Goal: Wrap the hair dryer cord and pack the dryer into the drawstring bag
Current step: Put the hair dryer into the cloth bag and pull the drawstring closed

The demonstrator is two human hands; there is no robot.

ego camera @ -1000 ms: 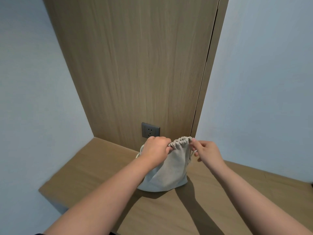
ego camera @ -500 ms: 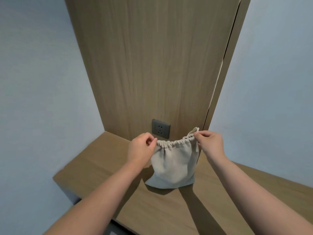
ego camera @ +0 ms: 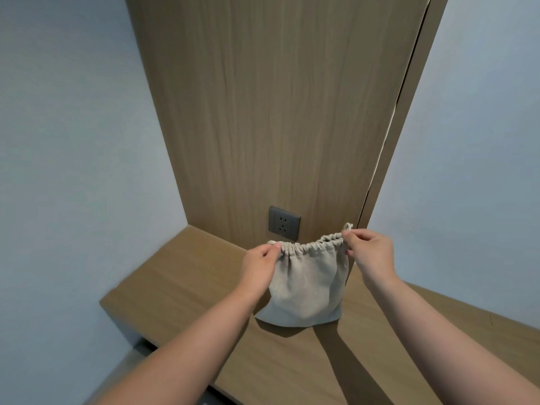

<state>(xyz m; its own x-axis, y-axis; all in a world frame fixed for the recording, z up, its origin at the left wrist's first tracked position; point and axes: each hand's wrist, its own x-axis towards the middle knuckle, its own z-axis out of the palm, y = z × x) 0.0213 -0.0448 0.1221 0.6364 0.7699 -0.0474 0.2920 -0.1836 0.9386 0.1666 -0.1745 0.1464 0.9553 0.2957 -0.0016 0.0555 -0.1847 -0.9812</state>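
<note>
A beige cloth drawstring bag (ego camera: 306, 285) stands upright on the wooden counter (ego camera: 181, 282), its bottom resting on the surface. The gathered top edge is stretched between my hands. My left hand (ego camera: 260, 267) pinches the left end of the gathered top. My right hand (ego camera: 369, 252) pinches the right end, where a loop of cord (ego camera: 347, 227) sticks up. The bag bulges slightly. The hair dryer and its cord are out of sight.
A dark grey wall socket (ego camera: 284, 223) sits in the wooden back panel (ego camera: 277, 112) just behind the bag. Pale blue walls close in on the left and right. The counter's left end and front edge drop off near my left forearm.
My hands have moved apart, stretching the bag's gathered top wider. The bag stands taller and more upright than a second ago. The view has shifted slightly.
</note>
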